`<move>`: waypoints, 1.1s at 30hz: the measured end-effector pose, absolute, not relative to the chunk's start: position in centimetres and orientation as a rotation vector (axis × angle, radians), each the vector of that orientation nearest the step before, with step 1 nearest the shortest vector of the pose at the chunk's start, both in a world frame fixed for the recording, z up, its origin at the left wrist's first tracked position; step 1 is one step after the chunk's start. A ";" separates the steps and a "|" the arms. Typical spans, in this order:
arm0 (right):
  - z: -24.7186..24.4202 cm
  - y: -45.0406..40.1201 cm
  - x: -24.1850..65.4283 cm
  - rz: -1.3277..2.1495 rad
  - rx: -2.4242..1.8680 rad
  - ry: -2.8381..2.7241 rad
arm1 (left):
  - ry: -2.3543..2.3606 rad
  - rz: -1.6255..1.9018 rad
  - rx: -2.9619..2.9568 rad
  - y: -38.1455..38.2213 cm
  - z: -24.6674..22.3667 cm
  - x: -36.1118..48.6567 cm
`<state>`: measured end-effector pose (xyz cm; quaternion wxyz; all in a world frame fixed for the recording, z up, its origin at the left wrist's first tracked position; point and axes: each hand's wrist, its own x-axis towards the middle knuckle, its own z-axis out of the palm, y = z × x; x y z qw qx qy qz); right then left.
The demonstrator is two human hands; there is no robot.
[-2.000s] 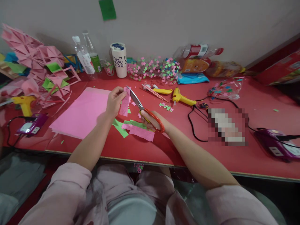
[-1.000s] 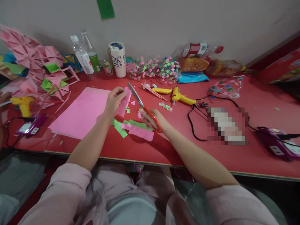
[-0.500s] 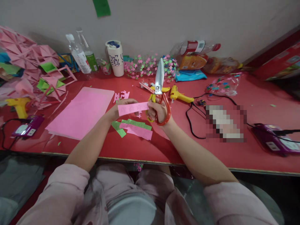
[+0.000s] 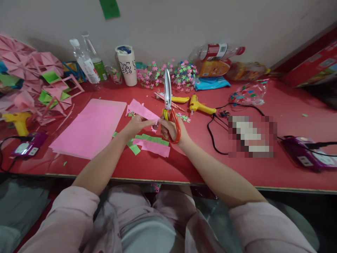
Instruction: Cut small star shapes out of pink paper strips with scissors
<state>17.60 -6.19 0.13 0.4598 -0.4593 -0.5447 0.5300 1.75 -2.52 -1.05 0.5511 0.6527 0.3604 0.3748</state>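
Observation:
A pink paper strip (image 4: 142, 109) slants above the table, its right end between both hands. My left hand (image 4: 137, 125) is closed, thumb and fingers pinching that end. My right hand (image 4: 171, 130) has the red-and-yellow handles of the scissors (image 4: 167, 92) around its fingers, blades closed and pointing up. Its fingertips also touch the strip's end. Just below lie another pink strip (image 4: 155, 147) and green paper strips (image 4: 152, 139). Small cut pink and green stars (image 4: 184, 117) lie beyond my right hand.
Pink sheets (image 4: 89, 126) are stacked at left. Behind the scissors lie a yellow cutter (image 4: 180, 99) and a yellow glue gun (image 4: 201, 106) with a black cord. A tumbler (image 4: 126, 66), bottles (image 4: 85, 63) and a bag of paper stars (image 4: 168, 75) stand along the wall.
The strip has swung from nearly level to slanting, its left end now farther from me. My left hand has moved to the strip's right end. The scissors have shifted left with my right hand.

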 end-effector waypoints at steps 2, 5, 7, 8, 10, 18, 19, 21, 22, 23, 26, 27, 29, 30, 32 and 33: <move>0.2 -6.2 17.7 1.287 -1.172 -1.383 | 0.851 0.914 1.517 -2.4 -1.2 1.8; 0.4 -6.3 17.8 1.304 -1.205 -1.447 | 0.864 1.098 1.410 -2.2 -1.3 1.9; 0.4 -6.5 17.7 1.324 -1.234 -1.489 | 0.869 1.276 1.271 -1.9 -1.2 1.9; 0.4 -6.6 17.6 1.319 -1.264 -1.514 | 0.861 1.359 1.195 -1.7 -1.1 1.9; 0.3 -6.7 17.5 1.322 -1.309 -1.579 | 0.832 1.492 1.067 -1.4 -1.0 1.9; -0.1 -6.6 17.6 1.166 -1.402 -1.860 | 0.786 1.682 0.945 -0.8 -1.0 1.9; 0.0 -6.6 17.7 1.163 -1.397 -1.876 | 0.790 1.690 0.946 -0.7 -1.0 1.8; 0.0 -6.5 17.7 1.162 -1.389 -1.896 | 0.804 1.701 0.954 -0.6 -1.1 1.7; 0.0 -6.5 17.7 1.161 -1.387 -1.899 | 0.809 1.707 0.959 -0.6 -1.1 1.7; 0.0 -6.5 17.7 1.155 -1.390 -1.899 | 0.812 1.717 0.961 -0.5 -1.2 1.6; 0.1 -6.7 17.6 1.141 -1.403 -1.895 | 0.797 1.750 0.965 -0.3 -1.2 1.5; 0.1 -6.7 17.6 1.143 -1.406 -1.894 | 0.793 1.755 0.969 -0.2 -1.3 1.4; 0.1 -6.8 17.6 1.166 -1.402 -1.887 | 0.797 1.752 0.984 -0.2 -1.3 1.3; 0.1 -6.8 17.7 1.187 -1.397 -1.877 | 0.805 1.748 0.992 -0.1 -1.3 1.3; 0.1 -6.8 17.7 1.236 -1.388 -1.850 | 0.819 1.747 1.001 0.0 -1.4 1.3; 0.1 -6.8 17.6 1.260 -1.382 -1.831 | 0.821 1.750 1.002 0.0 -1.4 1.2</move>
